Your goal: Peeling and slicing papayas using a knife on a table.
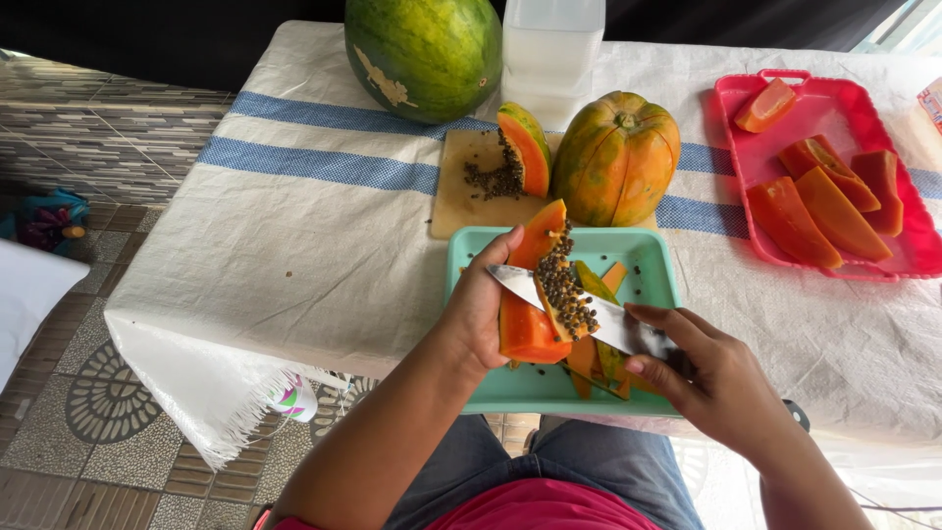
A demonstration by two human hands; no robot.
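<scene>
My left hand (478, 309) grips an orange papaya slice (528, 319) upright over a teal tray (491, 388). My right hand (708, 378) holds a knife (515, 283) whose blade lies flat across the slice, with a heap of black seeds (566, 288) on it. Peel strips (601, 358) lie in the tray under the slice.
A wooden cutting board (453, 191) carries another seeded papaya wedge (525, 149), beside a large cut papaya (616, 157). A watermelon (424, 54) and a white container (549, 54) stand behind. A red tray (731, 118) at right holds peeled slices (819, 211). The cloth-covered table edge drops off at left.
</scene>
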